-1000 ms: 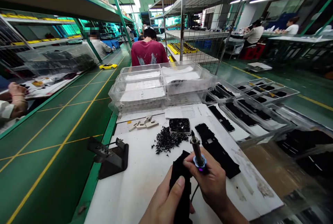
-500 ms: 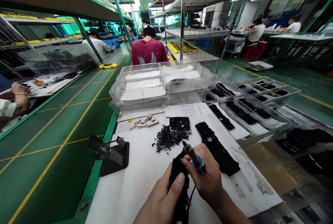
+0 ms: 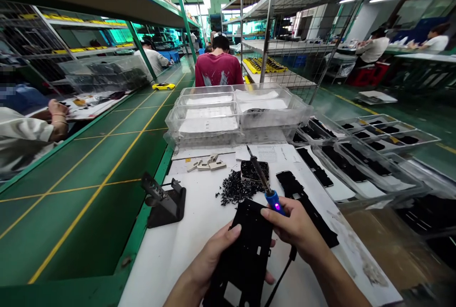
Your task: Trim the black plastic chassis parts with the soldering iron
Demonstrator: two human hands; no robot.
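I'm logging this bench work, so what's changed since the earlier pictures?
The black panel has turned to show its broad face, and the soldering iron has tipped forward. The left hand keeps its grip on the panel, the right hand on the iron. The stand and black pieces stayed put.
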